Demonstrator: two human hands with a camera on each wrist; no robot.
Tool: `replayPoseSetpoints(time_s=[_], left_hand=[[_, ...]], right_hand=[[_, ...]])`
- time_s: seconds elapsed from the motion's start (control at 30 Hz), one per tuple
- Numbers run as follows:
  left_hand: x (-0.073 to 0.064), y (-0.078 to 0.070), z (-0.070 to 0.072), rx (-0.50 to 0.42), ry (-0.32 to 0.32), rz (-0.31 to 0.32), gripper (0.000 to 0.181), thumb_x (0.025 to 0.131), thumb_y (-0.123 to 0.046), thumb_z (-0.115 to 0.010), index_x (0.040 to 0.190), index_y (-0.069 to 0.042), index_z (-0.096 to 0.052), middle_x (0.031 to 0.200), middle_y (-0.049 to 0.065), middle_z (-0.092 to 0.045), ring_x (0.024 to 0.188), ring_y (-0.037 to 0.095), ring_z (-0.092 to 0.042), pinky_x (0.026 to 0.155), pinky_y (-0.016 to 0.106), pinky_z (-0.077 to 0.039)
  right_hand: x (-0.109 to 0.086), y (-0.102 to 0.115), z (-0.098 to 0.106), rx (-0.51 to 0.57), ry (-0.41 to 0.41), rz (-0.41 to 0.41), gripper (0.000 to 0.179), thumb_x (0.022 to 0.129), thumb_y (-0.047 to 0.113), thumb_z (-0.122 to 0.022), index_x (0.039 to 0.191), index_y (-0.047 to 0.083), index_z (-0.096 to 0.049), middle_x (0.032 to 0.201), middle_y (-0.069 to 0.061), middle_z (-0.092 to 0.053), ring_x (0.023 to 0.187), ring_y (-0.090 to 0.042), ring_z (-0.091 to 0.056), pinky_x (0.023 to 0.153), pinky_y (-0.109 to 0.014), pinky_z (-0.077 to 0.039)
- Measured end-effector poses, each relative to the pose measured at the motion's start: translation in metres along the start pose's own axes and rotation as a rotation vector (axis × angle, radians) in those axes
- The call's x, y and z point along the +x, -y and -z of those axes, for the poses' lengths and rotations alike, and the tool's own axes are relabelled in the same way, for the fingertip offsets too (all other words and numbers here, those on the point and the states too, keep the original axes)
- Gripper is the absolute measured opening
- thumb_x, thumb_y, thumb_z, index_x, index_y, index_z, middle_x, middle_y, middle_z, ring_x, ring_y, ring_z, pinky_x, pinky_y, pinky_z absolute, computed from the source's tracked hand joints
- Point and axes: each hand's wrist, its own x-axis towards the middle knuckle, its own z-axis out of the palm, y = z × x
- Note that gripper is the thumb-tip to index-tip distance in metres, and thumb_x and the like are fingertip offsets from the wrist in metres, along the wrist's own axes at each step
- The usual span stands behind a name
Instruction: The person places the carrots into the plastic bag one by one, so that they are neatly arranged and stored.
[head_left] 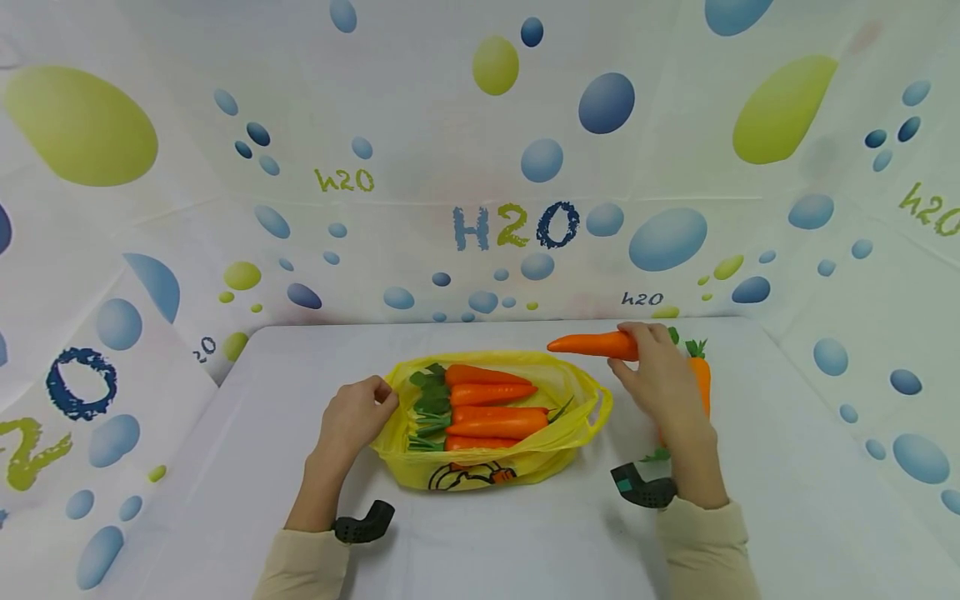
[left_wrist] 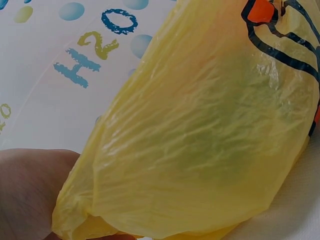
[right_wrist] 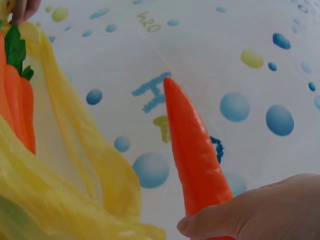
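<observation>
A yellow plastic bag [head_left: 555, 467] lies with its mouth spread on the white table, several orange carrots [head_left: 491, 427] with green tops inside it. At the bag's left rim my left hand [head_left: 358, 417] pinches the plastic; in the left wrist view the bag [left_wrist: 190, 140] stretches away from that hand [left_wrist: 35, 192]. My right hand [head_left: 660, 379] grips a carrot [head_left: 592, 344] above the bag's right rear edge, its tip pointing left. The right wrist view shows this carrot [right_wrist: 195, 150] with the thumb [right_wrist: 215, 220] across its thick part.
Another carrot [head_left: 701, 379] lies on the table to the right, partly behind the right hand. Green leaves [head_left: 657, 455] show beside the right wrist, their carrot mostly hidden. A patterned white sheet [head_left: 420, 108] hangs behind the table [head_left: 480, 558].
</observation>
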Motion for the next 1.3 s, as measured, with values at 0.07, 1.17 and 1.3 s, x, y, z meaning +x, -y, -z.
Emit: replayPoseSetpoints(time_s=[0.07,1.17,1.3], left_hand=[[0.0,0.0,0.0,-0.001,-0.003,-0.001,0.024,0.094,-0.025,-0.059,0.1,-0.004,-0.069,0.099,0.013,-0.073,0.076,0.022,-0.061,0.069,0.037,-0.053],[0.0,0.0,0.001,0.004,-0.004,-0.005,0.022,0.094,-0.024,-0.059,0.099,-0.004,-0.068,0.095,0.012,-0.072,0.072,0.021,-0.058,0.066,0.034,-0.052],[0.001,0.0,0.0,0.008,-0.008,-0.01,0.022,0.094,-0.025,-0.06,0.098,-0.005,-0.068,0.095,0.012,-0.072,0.071,0.021,-0.058,0.064,0.033,-0.05]], right_hand=[[-0.001,0.005,-0.001,-0.004,-0.009,0.015,0.053,0.095,0.023,-0.067,0.142,0.007,-0.049,0.141,-0.024,-0.047,0.114,-0.042,-0.056,0.098,-0.06,-0.049],[-0.013,0.069,-0.022,-0.013,-0.057,0.265,0.053,0.088,0.023,-0.076,0.135,0.007,-0.056,0.129,-0.016,-0.059,0.1,-0.029,-0.065,0.087,-0.043,-0.059],[-0.014,0.076,-0.028,-0.024,-0.052,0.281,0.054,0.087,0.023,-0.078,0.134,0.008,-0.057,0.128,-0.015,-0.059,0.1,-0.028,-0.065,0.088,-0.042,-0.059]])
